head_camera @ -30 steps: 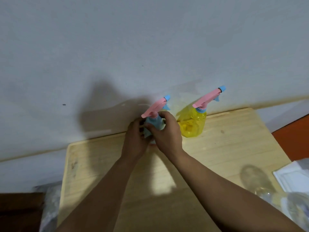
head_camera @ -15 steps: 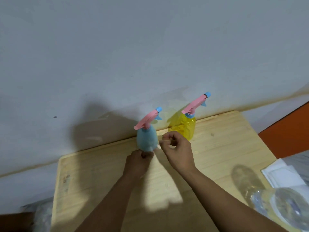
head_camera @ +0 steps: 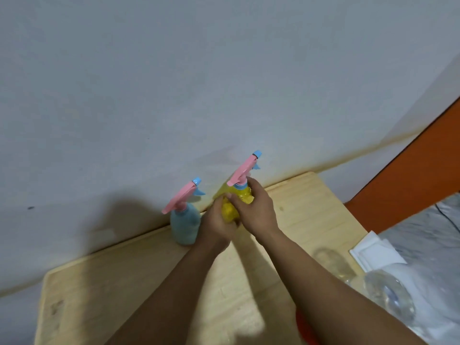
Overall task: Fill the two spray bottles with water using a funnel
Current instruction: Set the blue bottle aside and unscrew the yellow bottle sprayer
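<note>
**Both hands on the yellow bottle**

Lower right, a clear water bottle point(head_camera: 389, 295) is lying by white paper point(head_camera: 373, 252), an orange object point(head_camera: 305, 329) peeking past the forearm. Centre frame, the blue bottle point(head_camera: 185, 226) is standing untouched on the wooden table point(head_camera: 99, 295). Just right of it, the left hand point(head_camera: 219, 224) and right hand point(head_camera: 256, 210) are wrapping tight around the yellow bottle point(head_camera: 245, 196), pink sprayer on top.
</note>
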